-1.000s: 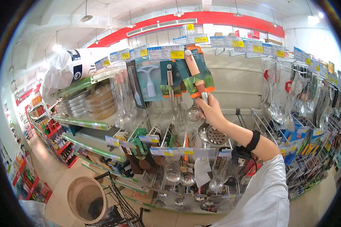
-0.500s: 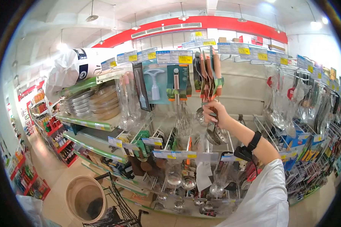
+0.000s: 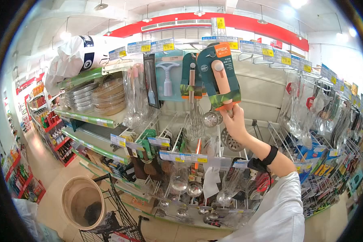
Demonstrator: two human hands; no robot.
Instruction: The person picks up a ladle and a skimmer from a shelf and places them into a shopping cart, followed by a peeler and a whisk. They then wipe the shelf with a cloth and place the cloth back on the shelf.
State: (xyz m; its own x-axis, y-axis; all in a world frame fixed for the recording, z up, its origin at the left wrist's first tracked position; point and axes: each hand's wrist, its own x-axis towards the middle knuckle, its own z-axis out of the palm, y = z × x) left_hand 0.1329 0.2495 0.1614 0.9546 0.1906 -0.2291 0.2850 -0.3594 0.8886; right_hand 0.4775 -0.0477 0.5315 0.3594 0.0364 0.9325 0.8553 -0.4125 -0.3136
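Observation:
My right hand (image 3: pixel 234 123) is raised to the hanging display, its fingers closed round the shaft of a skimmer (image 3: pixel 233 140) just under its card. The skimmer's round, perforated metal head hangs below the hand. Its pinkish-brown handle is fixed to a dark green and orange packaging card (image 3: pixel 209 70), which now faces me. Just left of the hand, a shiny ladle bowl (image 3: pixel 210 119) shows partly behind it. Farther left hangs a wire whisk (image 3: pixel 195 126) on a similar card. My left hand is out of view.
Stacked round metal pans (image 3: pixel 84 99) and a large white plastic-wrapped roll (image 3: pixel 82 56) occupy the left shelves. Packaged utensils (image 3: pixel 310 101) hang at right. A beige bucket (image 3: pixel 84 201) sits on a black wire cart (image 3: pixel 123 213) below. Metal hooks (image 3: pixel 266 58) stick out from the rack.
The carded utensils, earlier seen edge-on in a bunch, now show a card turned to face me. My right hand has shifted slightly, and the perforated head has swung flat toward me.

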